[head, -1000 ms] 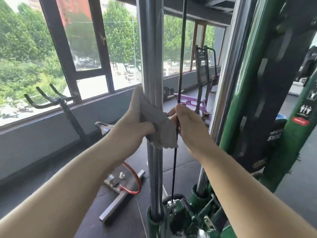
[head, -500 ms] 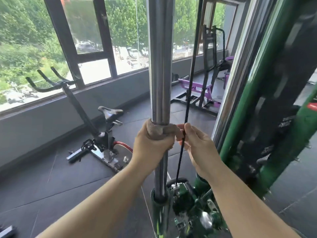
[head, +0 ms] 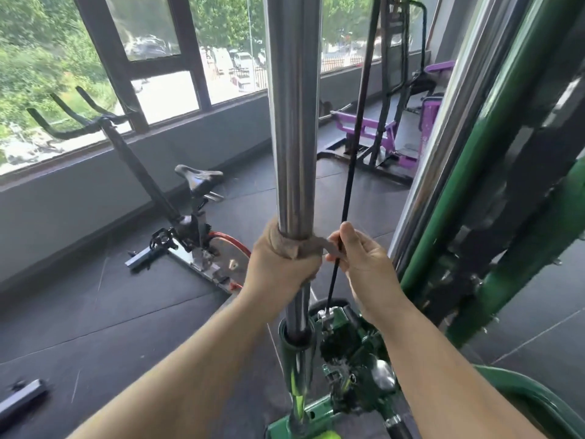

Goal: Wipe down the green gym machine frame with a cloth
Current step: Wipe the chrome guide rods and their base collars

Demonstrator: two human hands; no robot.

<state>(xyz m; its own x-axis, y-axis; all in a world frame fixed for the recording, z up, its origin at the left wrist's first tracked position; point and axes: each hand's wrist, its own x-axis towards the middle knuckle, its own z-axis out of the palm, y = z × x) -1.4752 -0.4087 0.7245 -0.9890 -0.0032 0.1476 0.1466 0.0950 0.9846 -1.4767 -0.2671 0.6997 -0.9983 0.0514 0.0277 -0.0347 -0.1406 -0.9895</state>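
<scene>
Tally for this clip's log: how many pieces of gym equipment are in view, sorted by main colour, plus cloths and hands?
Green machine: 1
Purple machine: 1
Black exercise bike: 1
Cloth: 1
Hands: 2, left hand, right hand
Total: 6

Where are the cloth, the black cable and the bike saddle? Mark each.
cloth (head: pixel 289 248), head view, band wrapped round the chrome pole
black cable (head: pixel 354 153), head view, mid length
bike saddle (head: pixel 198 175), head view, top of seat
</scene>
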